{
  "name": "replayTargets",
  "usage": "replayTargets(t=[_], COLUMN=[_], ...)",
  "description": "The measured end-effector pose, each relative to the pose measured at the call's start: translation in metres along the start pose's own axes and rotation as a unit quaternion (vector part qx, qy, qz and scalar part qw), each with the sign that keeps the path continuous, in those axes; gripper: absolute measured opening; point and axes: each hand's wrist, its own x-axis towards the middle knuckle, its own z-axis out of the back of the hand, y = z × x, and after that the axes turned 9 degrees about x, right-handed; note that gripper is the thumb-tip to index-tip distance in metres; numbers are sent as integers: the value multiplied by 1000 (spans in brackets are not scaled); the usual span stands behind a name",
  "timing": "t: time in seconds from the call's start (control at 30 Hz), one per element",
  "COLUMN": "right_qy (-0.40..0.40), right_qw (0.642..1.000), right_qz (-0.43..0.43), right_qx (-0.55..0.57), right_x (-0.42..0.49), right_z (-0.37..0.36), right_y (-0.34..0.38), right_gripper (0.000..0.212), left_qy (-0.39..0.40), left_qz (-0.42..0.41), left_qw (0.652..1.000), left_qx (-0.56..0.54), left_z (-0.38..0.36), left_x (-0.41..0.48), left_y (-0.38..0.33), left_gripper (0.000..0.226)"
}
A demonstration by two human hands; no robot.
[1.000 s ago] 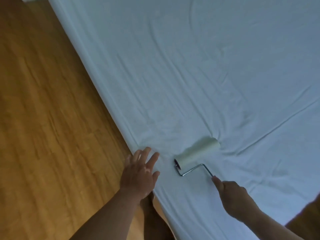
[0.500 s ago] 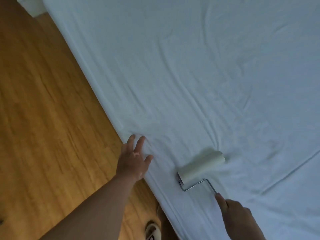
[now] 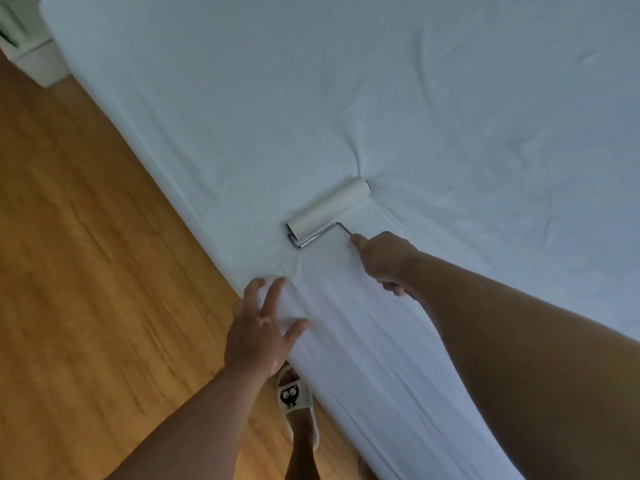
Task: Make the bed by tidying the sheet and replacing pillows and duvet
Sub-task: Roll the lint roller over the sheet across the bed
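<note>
From the head camera I look down at the wrinkled white sheet (image 3: 311, 116), which covers the bed and fills most of the picture. It runs out of frame at the top and right, so I cannot see the far edges of the bed.

A lint roller with a cream paper drum and a bent metal wire frame (image 3: 329, 209) lies on the sheet near the bed's near edge, and folds radiate from the drum's far end. My right hand (image 3: 388, 261) is curled tightly round the roller's handle. The handle itself is hidden inside my fist and only the wire shows, coming out by my thumb. My right forearm crosses the lower right and covers part of the sheet there.

My left hand (image 3: 259, 330) rests on the sheet just at the bed's edge, below and left of the roller. Its fingers are spread and fairly straight and hold nothing, and small creases bunch up ahead of the fingertips.

The brown wooden floor (image 3: 86, 271) is blurred. Beside the bed, partly under my left wrist, is a cream slipper with a black cartoon face (image 3: 294, 400). A white object (image 3: 31, 53) at the top left corner is cut off, and I cannot tell what it is.
</note>
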Motion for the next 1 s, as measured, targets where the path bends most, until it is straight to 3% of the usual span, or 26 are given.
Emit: replayTargets(t=[0.17, 0.27, 0.4, 0.47, 0.57, 0.63, 0.7, 0.8, 0.9, 1.0], right_qy=[-26, -40, 2, -22, -28, 18, 47, 6, 22, 35], right_qw=[998, 999, 996, 987, 980, 963, 956, 973, 983, 983], right_qz=[-2, 17, 14, 82, 30, 82, 81, 89, 70, 79], right_qx=[59, 3, -86, -135, -196, -258, -279, -215, -168, -162], right_x=[43, 22, -39, -68, -93, -84, -53, -7, 24, 41], right_z=[1, -4, -15, -24, -37, -35, -28, -20, -10, -7], right_y=[68, 65, -19, -73, -121, -107, -72, 8, 80, 120], right_gripper=[58, 49, 54, 42, 54, 60, 63, 58, 51, 64], left_qy=[21, 51, 79, 89, 92, 102, 121, 147, 165, 166], left_qz=[-61, -72, -59, -35, -23, -12, 1, 20, 37, 63], left_qw=[998, 996, 995, 995, 995, 994, 992, 988, 983, 980], left_qx=[20, 26, 9, -7, -21, -29, -28, -46, -67, -86], left_z=[9, 17, 25, 28, 33, 36, 37, 38, 42, 56], left_x=[7, 9, 9, 9, 6, -2, -11, -23, -28, -24], left_y=[15, 22, 18, 12, 7, 5, 3, 1, 1, 1], left_gripper=[82, 80, 71, 67, 65, 65, 65, 64, 65, 64])
